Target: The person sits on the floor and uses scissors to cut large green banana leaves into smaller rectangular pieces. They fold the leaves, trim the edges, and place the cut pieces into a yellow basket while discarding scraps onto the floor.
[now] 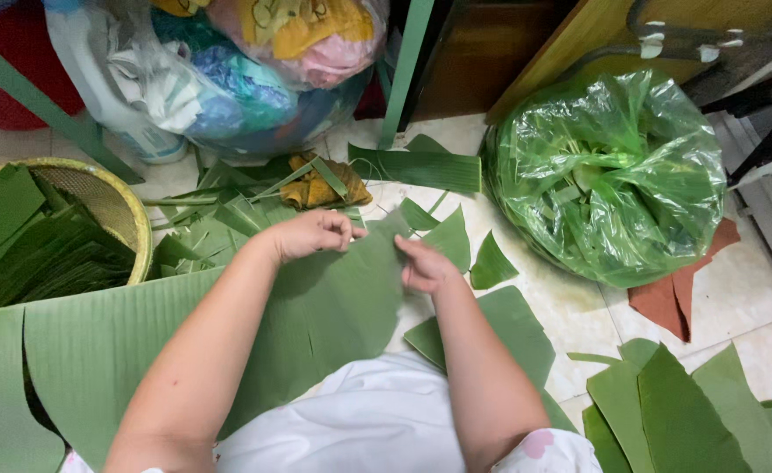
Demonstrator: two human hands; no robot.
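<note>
A long green banana leaf lies across my lap and runs off to the left. My left hand pinches its far edge with the fingers curled over it. My right hand grips the same leaf at its right edge, thumb on top. Both hands sit close together at the leaf's upper right corner. Cut leaf pieces lie on the tiled floor just beyond my hands.
A yellow woven basket at the left holds stacked cut leaves. A clear green bag of leaf scraps sits at the right. More leaf pieces pile at lower right. Bags of cloth and a brown rag lie behind.
</note>
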